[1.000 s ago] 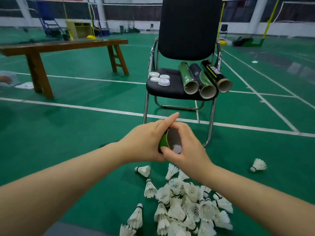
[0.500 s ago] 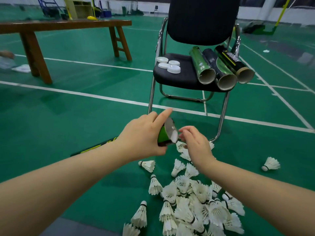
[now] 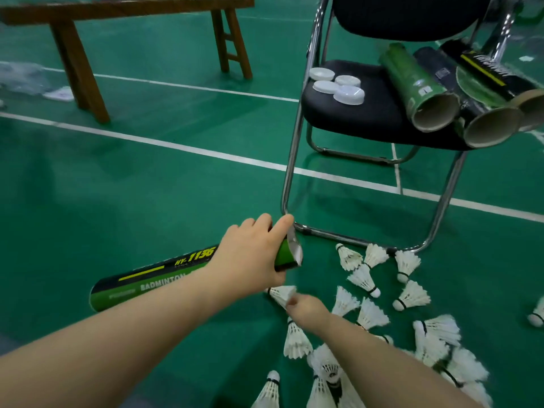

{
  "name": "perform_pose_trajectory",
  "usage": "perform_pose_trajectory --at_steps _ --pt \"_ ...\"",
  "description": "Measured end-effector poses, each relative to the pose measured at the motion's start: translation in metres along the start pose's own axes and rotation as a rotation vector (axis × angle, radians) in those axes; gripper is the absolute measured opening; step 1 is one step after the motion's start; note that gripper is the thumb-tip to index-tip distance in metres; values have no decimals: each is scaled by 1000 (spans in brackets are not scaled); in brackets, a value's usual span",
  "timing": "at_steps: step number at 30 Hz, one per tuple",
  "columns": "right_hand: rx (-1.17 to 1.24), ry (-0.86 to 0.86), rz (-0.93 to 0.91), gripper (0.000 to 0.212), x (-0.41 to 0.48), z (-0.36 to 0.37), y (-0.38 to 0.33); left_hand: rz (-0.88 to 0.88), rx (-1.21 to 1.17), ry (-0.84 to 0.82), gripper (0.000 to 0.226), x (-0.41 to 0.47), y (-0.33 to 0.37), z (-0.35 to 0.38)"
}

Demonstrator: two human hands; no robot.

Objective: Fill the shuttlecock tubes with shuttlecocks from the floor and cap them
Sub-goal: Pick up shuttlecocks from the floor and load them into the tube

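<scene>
Head camera: my left hand (image 3: 253,254) wraps the mouth end of a black-and-green tube (image 3: 153,281), held low over the floor (image 3: 147,187) to keep loading quick. The tube's long axis runs from lower left to upper right, its open mouth facing the chair (image 3: 290,172). Just below that mouth my right hand (image 3: 306,310) pinches a shuttlecock (image 3: 281,293) by its feathers, cork pointing left; I judge it needs turning before it goes in. More shuttlecocks (image 3: 371,313) litter the floor beside the chair. On the seat (image 3: 353,122), white caps (image 3: 338,86) wait at the left and empty tubes (image 3: 418,83) at the right edge, mouths toward me.
</scene>
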State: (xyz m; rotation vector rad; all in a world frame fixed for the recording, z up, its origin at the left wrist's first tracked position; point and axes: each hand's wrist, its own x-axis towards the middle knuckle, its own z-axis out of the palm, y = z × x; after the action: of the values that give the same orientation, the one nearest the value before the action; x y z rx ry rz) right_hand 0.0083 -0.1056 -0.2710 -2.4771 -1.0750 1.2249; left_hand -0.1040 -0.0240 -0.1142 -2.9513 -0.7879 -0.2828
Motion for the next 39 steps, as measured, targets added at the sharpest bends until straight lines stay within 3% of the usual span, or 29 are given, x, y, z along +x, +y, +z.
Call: perform_pose_trajectory --at_steps 10,16,21,29,34,39 --pt "298 -125 121 40 48 11 -22 -45 -13 -31 78 11 -34 26" --pt "524 14 239 46 52 1 -28 -35 -23 -52 79 10 -36 34" --pt "623 62 267 37 46 -7 -28 -40 -4 -76 78 8 -38 36" --pt "895 220 226 30 15 -28 -25 -54 35 -158 77 -6 -41 39" --pt "995 262 75 24 -26 -68 -23 -45 49 -177 74 -15 -37 33" --pt "936 173 -45 22 -83 -107 -24 -23 98 -191 73 -23 -27 26"
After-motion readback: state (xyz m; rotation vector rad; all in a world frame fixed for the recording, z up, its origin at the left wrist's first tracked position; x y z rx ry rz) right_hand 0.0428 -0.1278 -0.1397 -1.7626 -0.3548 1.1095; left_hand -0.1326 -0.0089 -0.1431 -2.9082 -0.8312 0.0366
